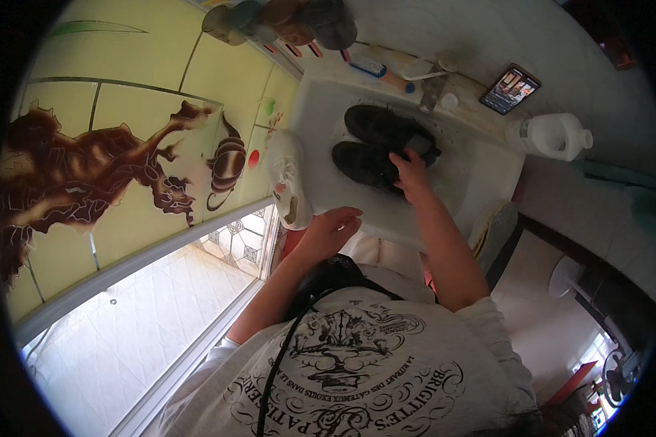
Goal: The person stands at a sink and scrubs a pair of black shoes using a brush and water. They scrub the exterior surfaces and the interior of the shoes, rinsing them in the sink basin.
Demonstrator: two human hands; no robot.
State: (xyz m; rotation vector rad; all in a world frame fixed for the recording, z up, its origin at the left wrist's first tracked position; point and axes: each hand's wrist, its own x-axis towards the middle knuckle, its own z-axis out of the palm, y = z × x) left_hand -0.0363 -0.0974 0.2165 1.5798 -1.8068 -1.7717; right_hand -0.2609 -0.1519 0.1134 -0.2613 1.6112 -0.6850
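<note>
A pair of black shoes lies side by side in the white sink (pixel 321 109). The farther shoe (pixel 375 124) rests just behind the nearer shoe (pixel 361 164). My right hand (pixel 413 175) reaches over the sink, its fingers closed at the ankle end of the nearer shoe. Beside those fingers shows a greyish patch (pixel 418 145); whether it is part of a shoe or a separate thing I cannot tell. My left hand (pixel 335 226) is by the sink's near left edge, fingers stretched out and holding nothing. Close to it, a white shoe (pixel 288 178) stands on the left rim.
Along the back ledge lie a blue-and-white brush (pixel 368 67), a tap (pixel 431 91) and a lit phone (pixel 510 89). A white plastic jug (pixel 550 136) stands at the right corner. Several cups (pixel 280 22) hang on the tiled wall (pixel 146 58). Another shoe (pixel 494 227) leans at the right rim.
</note>
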